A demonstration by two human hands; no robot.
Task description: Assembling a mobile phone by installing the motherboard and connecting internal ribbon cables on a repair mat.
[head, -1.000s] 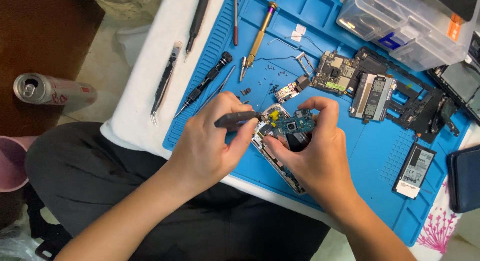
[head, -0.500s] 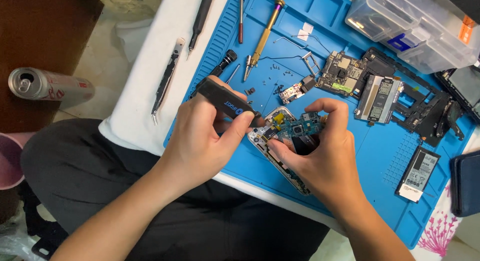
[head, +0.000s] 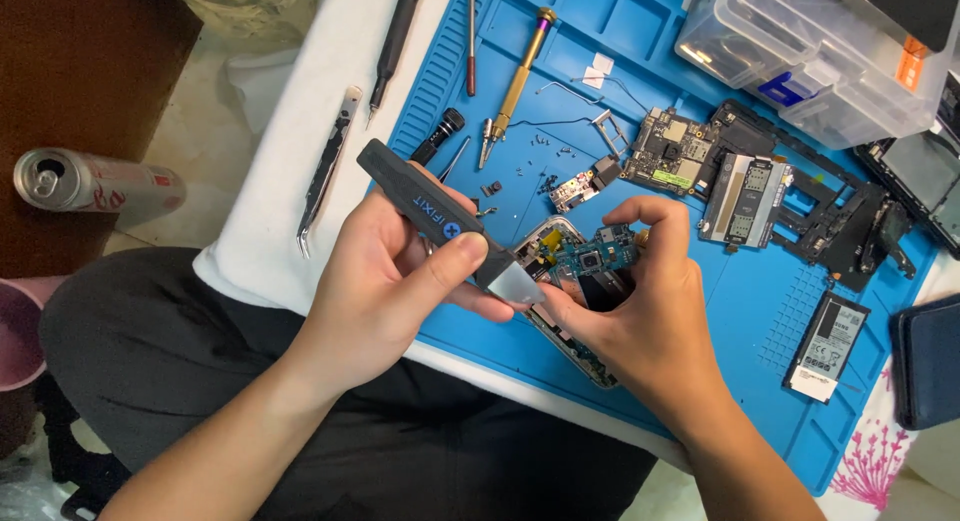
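the left hand [head: 385,281] is now gripping a dark grey pry tool [head: 440,223] higher and more openly than a second ago, when only a short dark end was showing at the fingers; its flat metal blade is coming down toward the lower left edge of the opened phone [head: 570,286]. the right hand [head: 640,321] is clasping that phone at the centre of the frame, thumb and fingers pinching around the blue circuit board [head: 598,253] sitting in it, much as before. so the work seems to be shifting to prying at the phone's frame.

underneath, a blue repair mat [head: 700,311] is covering the white desk [head: 290,201], with a gold-handled screwdriver [head: 518,76] at upper centre, tweezers [head: 325,171] off the mat to the left, a loose board [head: 668,151], a battery [head: 825,346] at right and a clear plastic box [head: 800,51] at upper right. a drink can [head: 95,184] is lying on the floor at far left.
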